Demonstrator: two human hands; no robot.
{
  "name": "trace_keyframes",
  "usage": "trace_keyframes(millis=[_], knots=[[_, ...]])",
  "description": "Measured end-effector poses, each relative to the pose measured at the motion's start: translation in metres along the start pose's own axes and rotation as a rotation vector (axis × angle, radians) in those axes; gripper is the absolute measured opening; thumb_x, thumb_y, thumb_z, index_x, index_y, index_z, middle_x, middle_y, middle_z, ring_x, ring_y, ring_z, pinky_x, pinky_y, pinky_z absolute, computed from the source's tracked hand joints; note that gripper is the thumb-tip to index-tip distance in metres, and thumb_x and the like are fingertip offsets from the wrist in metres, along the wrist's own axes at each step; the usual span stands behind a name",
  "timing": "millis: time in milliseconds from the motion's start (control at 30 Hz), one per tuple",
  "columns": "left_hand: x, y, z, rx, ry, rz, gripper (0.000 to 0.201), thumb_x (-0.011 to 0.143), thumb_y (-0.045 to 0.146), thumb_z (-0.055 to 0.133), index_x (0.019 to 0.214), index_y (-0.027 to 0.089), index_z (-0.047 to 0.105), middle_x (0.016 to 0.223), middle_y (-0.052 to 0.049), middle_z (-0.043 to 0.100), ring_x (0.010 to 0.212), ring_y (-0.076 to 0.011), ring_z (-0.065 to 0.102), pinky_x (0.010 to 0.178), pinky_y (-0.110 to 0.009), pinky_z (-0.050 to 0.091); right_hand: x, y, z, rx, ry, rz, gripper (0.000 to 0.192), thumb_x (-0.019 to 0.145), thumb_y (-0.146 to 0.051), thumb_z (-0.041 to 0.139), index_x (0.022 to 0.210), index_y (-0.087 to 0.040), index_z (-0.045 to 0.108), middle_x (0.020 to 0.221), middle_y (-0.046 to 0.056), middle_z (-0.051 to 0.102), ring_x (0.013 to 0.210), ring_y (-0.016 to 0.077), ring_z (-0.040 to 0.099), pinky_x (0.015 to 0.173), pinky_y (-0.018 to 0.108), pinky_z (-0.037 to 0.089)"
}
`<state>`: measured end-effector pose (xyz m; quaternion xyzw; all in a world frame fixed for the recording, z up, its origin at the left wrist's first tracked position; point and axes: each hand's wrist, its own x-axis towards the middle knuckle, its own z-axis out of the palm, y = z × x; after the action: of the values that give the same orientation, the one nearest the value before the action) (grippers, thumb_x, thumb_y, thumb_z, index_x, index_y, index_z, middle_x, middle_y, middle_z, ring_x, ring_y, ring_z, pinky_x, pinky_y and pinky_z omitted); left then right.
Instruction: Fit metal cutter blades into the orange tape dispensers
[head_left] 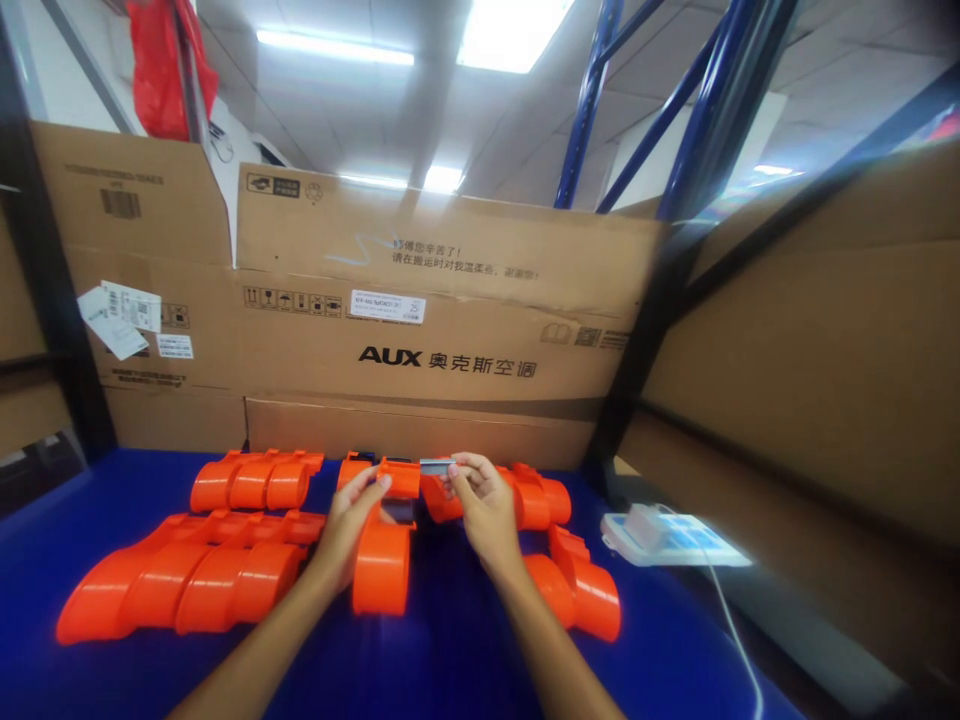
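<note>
Across the upper half of the frame stands a big brown cardboard box with black printed letters point(420, 330), and before it lies the dark blue table cover point(450, 650). At the lower left of the frame I see a large row of joined orange plastic curved pieces point(180, 580), and a shorter row point(255, 482) lies behind it. At the right of the frame a white flat device with a cable point(667, 538) rests on the table edge. In the centre is the orange plastic curved part point(382, 565) I work on. My left hand point(349, 525) holds its upper end, fingers closed around it. My right hand point(484, 505) pinches a small grey flat strip point(435, 467) between thumb and fingertips, touching the top of the part. More orange pieces point(577, 590) lie just beside my right wrist.
</note>
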<state>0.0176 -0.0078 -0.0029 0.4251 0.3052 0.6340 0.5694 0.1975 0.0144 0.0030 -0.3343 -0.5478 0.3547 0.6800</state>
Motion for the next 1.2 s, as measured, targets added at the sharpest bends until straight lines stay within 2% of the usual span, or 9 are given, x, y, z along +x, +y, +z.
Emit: trace_keyframes(millis=[333, 533, 700, 900, 967, 1100, 1200], knots=[[0.003, -0.011, -0.007, 0.014, -0.039, -0.059, 0.06, 0.075, 0.046, 0.075, 0.122, 0.013, 0.057, 0.051, -0.001, 0.066, 0.041, -0.0132, 0.055, 0.043, -0.02, 0.039, -0.002, -0.001, -0.002, -0.095, 0.014, -0.027, 0.032, 0.081, -0.045, 0.071, 0.099, -0.021, 0.06, 0.076, 0.003, 0.069, 0.069, 0.0181, 0.064, 0.061, 0.027, 0.049], [0.005, -0.012, -0.008, 0.028, -0.045, -0.039, 0.063, 0.071, 0.047, 0.077, 0.121, 0.012, 0.06, 0.055, -0.003, 0.068, 0.041, -0.0132, 0.056, 0.043, -0.02, 0.038, -0.001, 0.001, -0.005, -0.128, -0.036, -0.008, 0.031, 0.082, -0.046, 0.07, 0.097, -0.021, 0.059, 0.073, 0.002, 0.069, 0.067, 0.0181, 0.064, 0.061, 0.028, 0.049], [0.007, -0.015, -0.012, 0.073, -0.031, -0.056, 0.067, 0.072, 0.051, 0.076, 0.123, 0.011, 0.061, 0.051, -0.002, 0.067, 0.041, -0.0136, 0.055, 0.044, -0.02, 0.037, 0.0, 0.003, -0.008, -0.143, -0.051, -0.023, 0.032, 0.082, -0.046, 0.071, 0.097, -0.021, 0.061, 0.077, 0.003, 0.071, 0.078, 0.0212, 0.068, 0.072, 0.031, 0.053], [0.008, -0.017, -0.013, 0.074, -0.038, -0.039, 0.059, 0.073, 0.048, 0.076, 0.119, 0.012, 0.066, 0.055, -0.002, 0.069, 0.043, -0.0139, 0.056, 0.045, -0.022, 0.04, -0.002, 0.006, -0.006, -0.111, -0.032, -0.021, 0.032, 0.081, -0.047, 0.072, 0.097, -0.021, 0.061, 0.078, 0.003, 0.071, 0.077, 0.0209, 0.069, 0.07, 0.031, 0.054], [0.008, -0.015, -0.011, 0.053, -0.063, -0.014, 0.053, 0.075, 0.046, 0.076, 0.116, 0.013, 0.068, 0.063, -0.004, 0.073, 0.048, -0.0156, 0.061, 0.051, -0.024, 0.045, -0.002, 0.007, -0.006, -0.109, -0.021, -0.027, 0.031, 0.081, -0.046, 0.072, 0.097, -0.022, 0.061, 0.078, 0.003, 0.071, 0.075, 0.0201, 0.069, 0.07, 0.03, 0.053], [0.008, -0.014, -0.006, -0.003, -0.087, 0.017, 0.049, 0.072, 0.044, 0.078, 0.111, 0.015, 0.072, 0.095, -0.011, 0.078, 0.08, -0.0244, 0.072, 0.073, -0.032, 0.053, -0.002, 0.006, -0.005, -0.11, -0.004, -0.023, 0.031, 0.081, -0.046, 0.072, 0.096, -0.022, 0.06, 0.078, 0.003, 0.071, 0.072, 0.0196, 0.068, 0.068, 0.03, 0.053], [0.009, -0.014, -0.006, -0.018, -0.094, 0.006, 0.049, 0.071, 0.043, 0.079, 0.11, 0.016, 0.072, 0.102, -0.011, 0.077, 0.088, -0.0267, 0.072, 0.079, -0.035, 0.053, -0.002, 0.004, -0.004, -0.098, -0.01, -0.019, 0.032, 0.08, -0.047, 0.072, 0.096, -0.022, 0.06, 0.077, 0.003, 0.071, 0.071, 0.0198, 0.068, 0.067, 0.03, 0.053]])
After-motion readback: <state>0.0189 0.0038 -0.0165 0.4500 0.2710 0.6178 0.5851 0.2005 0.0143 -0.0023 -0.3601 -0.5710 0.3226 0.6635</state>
